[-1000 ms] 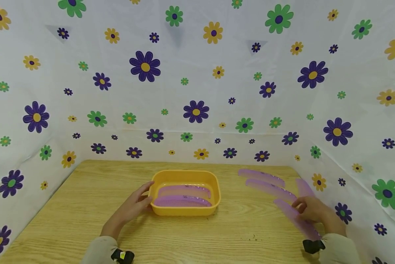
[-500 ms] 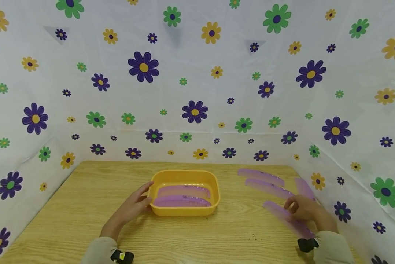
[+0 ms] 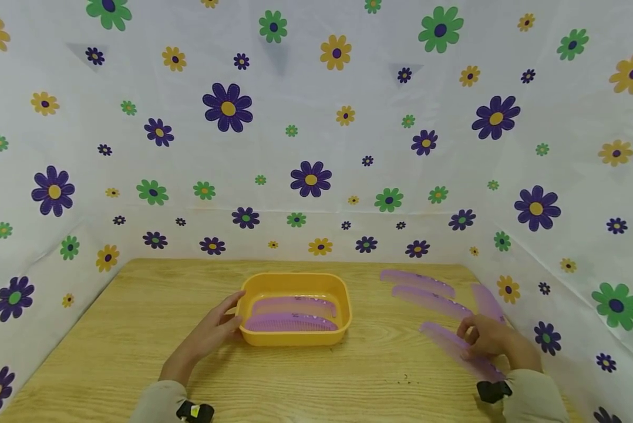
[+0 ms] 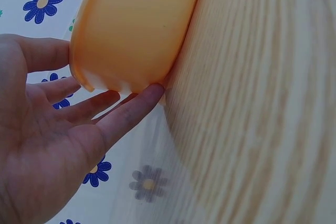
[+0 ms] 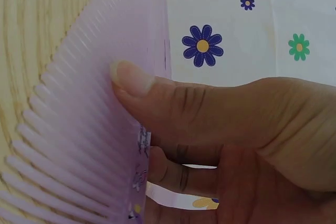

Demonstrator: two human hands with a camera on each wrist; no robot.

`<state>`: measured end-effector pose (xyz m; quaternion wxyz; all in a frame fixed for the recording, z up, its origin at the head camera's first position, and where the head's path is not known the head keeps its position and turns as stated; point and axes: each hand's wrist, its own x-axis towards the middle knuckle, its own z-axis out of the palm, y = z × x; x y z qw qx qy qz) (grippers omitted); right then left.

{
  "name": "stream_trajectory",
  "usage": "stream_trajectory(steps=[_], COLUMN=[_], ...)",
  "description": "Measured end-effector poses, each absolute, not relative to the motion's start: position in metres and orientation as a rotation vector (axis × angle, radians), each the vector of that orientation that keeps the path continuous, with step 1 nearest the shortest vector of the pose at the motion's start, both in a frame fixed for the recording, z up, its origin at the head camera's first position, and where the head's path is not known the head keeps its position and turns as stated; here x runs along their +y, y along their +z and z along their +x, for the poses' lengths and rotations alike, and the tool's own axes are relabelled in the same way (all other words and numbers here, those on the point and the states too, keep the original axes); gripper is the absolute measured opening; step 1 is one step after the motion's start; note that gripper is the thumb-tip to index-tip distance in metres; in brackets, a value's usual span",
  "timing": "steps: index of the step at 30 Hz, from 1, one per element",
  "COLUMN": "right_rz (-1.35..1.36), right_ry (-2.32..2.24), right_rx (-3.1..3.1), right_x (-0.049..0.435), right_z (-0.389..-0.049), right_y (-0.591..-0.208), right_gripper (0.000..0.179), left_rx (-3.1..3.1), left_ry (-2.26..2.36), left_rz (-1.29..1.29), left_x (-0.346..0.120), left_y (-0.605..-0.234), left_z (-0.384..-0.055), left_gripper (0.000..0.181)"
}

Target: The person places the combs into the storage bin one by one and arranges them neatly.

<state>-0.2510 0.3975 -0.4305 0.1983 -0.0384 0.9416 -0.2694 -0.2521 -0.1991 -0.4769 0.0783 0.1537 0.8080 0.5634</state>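
Note:
My left hand [image 3: 213, 329] rests at the left end of a yellow plastic tub [image 3: 295, 339]. In the left wrist view its fairly straight fingers [image 4: 131, 111] touch the tub's outer wall [image 4: 136, 35]. Two purple combs [image 3: 292, 322] lie inside the tub. On the right, my right hand [image 3: 498, 341] pinches a translucent purple comb [image 3: 443, 338] between thumb and fingers. The right wrist view shows the thumb [image 5: 157, 93] flat on that comb [image 5: 79, 114], its teeth pointing left; the fingers behind are partly hidden.
Beyond the right hand lie more purple combs: one at the back [image 3: 417, 282], one just in front of it [image 3: 427, 299], and one by the right wall [image 3: 487, 302]. White flower-printed sheeting [image 3: 274, 147] encloses the wooden table [image 3: 295, 382]. Small dark specks [image 3: 408, 382] dot the tabletop.
My right hand has shifted slightly left with the comb, then stays nearly still over the last half second. The left hand and tub have not visibly moved.

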Motion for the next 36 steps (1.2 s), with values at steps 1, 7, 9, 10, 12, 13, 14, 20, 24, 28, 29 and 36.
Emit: stream_trajectory(steps=[1,7,9,10,12,13,14,20,24,28,29,36], right_rz=[-0.13,-0.314,-0.356,-0.379,-0.455,-0.494,-0.537,-0.627,-0.609,-0.568,-0.568,-0.613], right_ry=[-0.767,-0.925,-0.945,-0.945,-0.93,-0.919,-0.897,-0.839,-0.833,-0.809,-0.806,-0.807], right_rx=[2.635,2.6,2.602,2.614,2.644,2.665,2.692,2.772,2.795,2.824,2.829,2.858], right_x=[0.398,0.401,0.401,0.401,0.4,0.399,0.398,0.392,0.389,0.389,0.388,0.383], right_z=[-0.251,-0.252,-0.254,-0.255,-0.256,-0.256,-0.256,-0.254,-0.254,-0.256,-0.256,-0.256], right_y=[-0.43,-0.429,-0.428,-0.428,-0.427,-0.426,-0.425,-0.422,-0.422,-0.423,-0.423,-0.42], right_gripper=[0.031,0.027,0.026,0.025,0.024,0.023,0.023,0.025,0.028,0.028,0.028,0.027], left_rx=[2.42,2.415,2.417,2.419,2.425,2.419,2.417,2.417,2.417,2.424,2.421,2.402], left_ry=[1.686,1.686,1.688,1.689,1.685,1.687,1.689,1.687,1.688,1.683,1.686,1.716], left_rz=[0.459,0.46,0.462,0.464,0.472,0.48,0.49,0.48,0.466,0.447,0.444,0.483], left_x=[-0.199,-0.199,-0.199,-0.199,-0.199,-0.199,-0.199,-0.2,-0.201,-0.201,-0.201,-0.2], left_y=[-0.477,-0.477,-0.477,-0.476,-0.476,-0.476,-0.476,-0.478,-0.478,-0.479,-0.48,-0.48], left_z=[-0.252,-0.252,-0.253,-0.253,-0.254,-0.254,-0.255,-0.254,-0.253,-0.252,-0.252,-0.253], left_gripper=[0.061,0.061,0.061,0.061,0.061,0.061,0.061,0.061,0.061,0.061,0.061,0.06])
